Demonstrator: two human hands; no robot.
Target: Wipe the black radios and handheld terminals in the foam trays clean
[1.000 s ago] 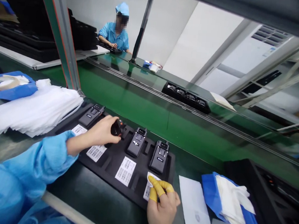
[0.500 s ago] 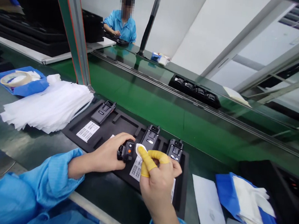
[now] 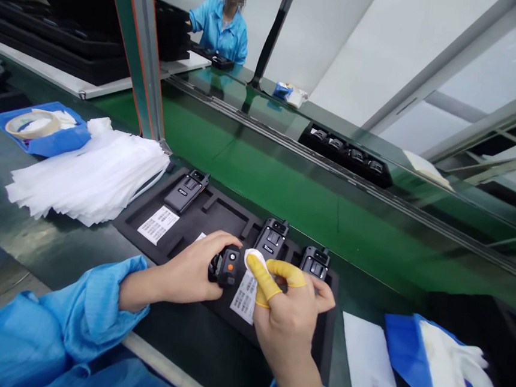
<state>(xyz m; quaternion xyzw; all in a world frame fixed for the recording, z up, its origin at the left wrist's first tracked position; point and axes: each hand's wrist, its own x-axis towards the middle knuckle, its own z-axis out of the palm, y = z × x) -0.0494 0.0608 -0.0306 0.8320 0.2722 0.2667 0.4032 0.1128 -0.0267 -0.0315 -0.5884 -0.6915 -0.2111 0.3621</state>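
My left hand (image 3: pixel 190 269) is closed around a black handheld radio (image 3: pixel 230 266), whose end with a white and an orange button faces me. Yellow finger covers sit on some fingers of my right hand (image 3: pixel 290 314), which pinches a small white wiping pad (image 3: pixel 251 255) just right of the radio, apart from it. Below both hands lies a black foam tray (image 3: pixel 222 217). A radio (image 3: pixel 186 192) rests in its left end, another radio (image 3: pixel 272 238) near the middle, and a third radio (image 3: pixel 316 261) at the right, partly behind my right hand. Printed label sheets (image 3: pixel 158 224) lie in the tray.
White sheets (image 3: pixel 86 172) are piled left of the tray, beside a blue box (image 3: pixel 66 140) holding a tape roll (image 3: pixel 33 124). To the right are white paper (image 3: pixel 369 363) and a blue box (image 3: pixel 407 351) with white cloths. Across the green partition (image 3: pixel 252 157), a person (image 3: pixel 227 34) sits.
My right hand and the pad have drawn slightly away from the held radio, to the right. The view has shifted a little. The person across has raised their head.
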